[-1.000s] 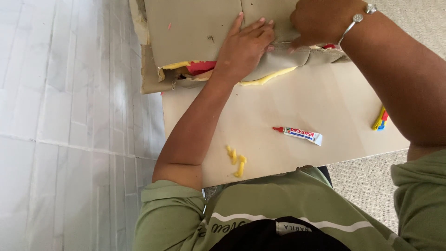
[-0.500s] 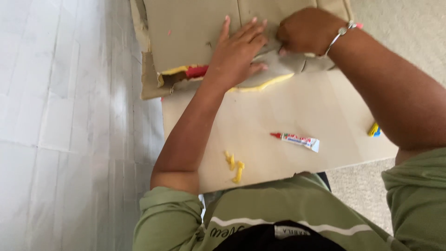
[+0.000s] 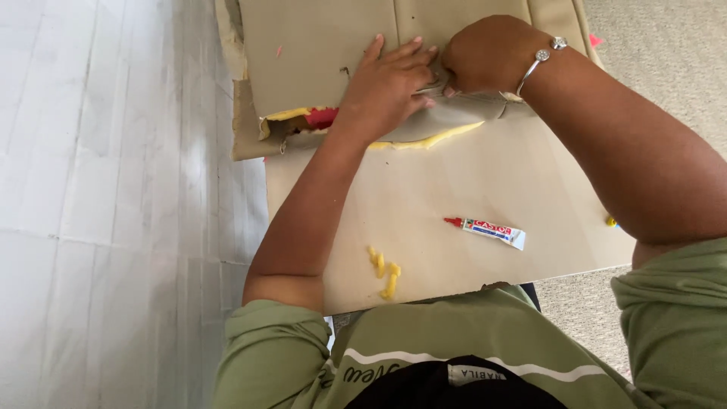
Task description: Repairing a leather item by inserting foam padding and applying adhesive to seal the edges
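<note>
A beige seat cushion cover point(image 3: 318, 53) lies at the top of a tan board point(image 3: 454, 197), torn along its near edge so that yellow foam and a red patch point(image 3: 322, 117) show. My left hand point(image 3: 386, 83) lies flat on the cover with fingers spread, pressing it down. My right hand point(image 3: 488, 53), with a silver bracelet on the wrist, is closed on a fold of the beige cover right next to the left hand's fingertips. A small white glue tube with a red cap point(image 3: 488, 229) lies on the board below both hands.
Yellow foam crumbs point(image 3: 385, 271) sit near the board's front edge. A small yellow and blue object point(image 3: 610, 222) peeks from under my right forearm. Pale tiled floor point(image 3: 113, 212) lies on the left, beige carpet point(image 3: 666, 53) on the right.
Both hands shifted slightly along the cover's torn edge; my right hand moved in closer to the left and closed tighter on the fold. The view has tilted down a little.
</note>
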